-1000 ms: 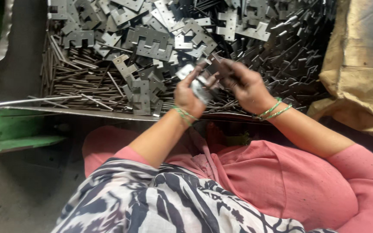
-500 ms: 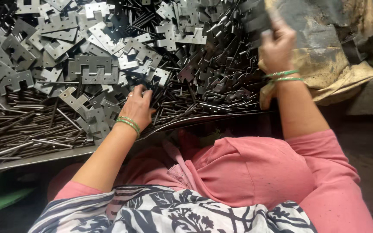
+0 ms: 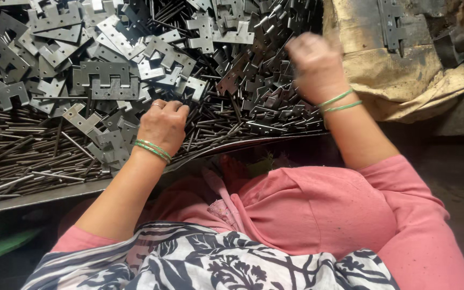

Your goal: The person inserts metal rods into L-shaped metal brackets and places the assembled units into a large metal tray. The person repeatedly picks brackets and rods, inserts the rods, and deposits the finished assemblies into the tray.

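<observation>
My left hand point(image 3: 162, 126) rests knuckles-up on a heap of grey metal hinge leaves point(image 3: 103, 75) and thin steel pins point(image 3: 28, 161). Its fingers curl down into the pieces, so the fingertips are hidden. My right hand point(image 3: 313, 64) is blurred and hovers over the right side of the heap, close to a brown sack point(image 3: 404, 80). Only the back of that hand shows, and I cannot tell whether it holds anything. Both wrists wear green bangles.
The parts lie in a shallow metal tray point(image 3: 55, 194) whose front edge runs along my lap. A hinge piece point(image 3: 390, 24) lies on the sack at the upper right. Pink clothing and a black-and-white patterned cloth fill the lower part of the view.
My right hand has come down and left from the sack to the heap. My left hand has stayed on the pile, with its fingers curled in further.
</observation>
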